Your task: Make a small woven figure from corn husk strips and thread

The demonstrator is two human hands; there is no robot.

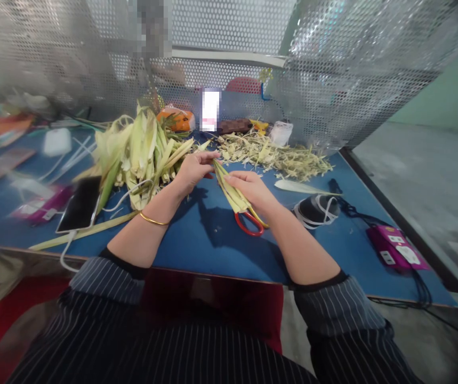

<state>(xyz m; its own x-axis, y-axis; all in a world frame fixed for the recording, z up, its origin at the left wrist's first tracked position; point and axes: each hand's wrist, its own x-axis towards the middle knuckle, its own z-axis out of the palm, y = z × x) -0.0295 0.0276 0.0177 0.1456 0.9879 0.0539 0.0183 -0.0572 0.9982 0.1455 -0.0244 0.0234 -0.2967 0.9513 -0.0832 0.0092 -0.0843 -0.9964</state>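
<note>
My right hand [250, 189] is closed around a small bundle of pale green corn husk strips [232, 193], which slants up and to the left. At the bundle's upper tip, the thumb and fingers of my left hand [194, 169] come together on the strip ends. Scissors with red and yellow handle loops [249, 224] show just below the bundle; their blades are hidden, and I cannot tell whether my right hand also holds them. A large heap of corn husks [143, 146] lies to the left of my left hand.
Shredded husk [272, 152] is piled behind my hands. A single husk leaf [303, 188] and a dark object wound with white cord [316, 210] lie to the right. A pink power strip [396, 248] sits at the right edge, a phone [80, 205] at left. Perforated mesh [229, 32] stands behind the table.
</note>
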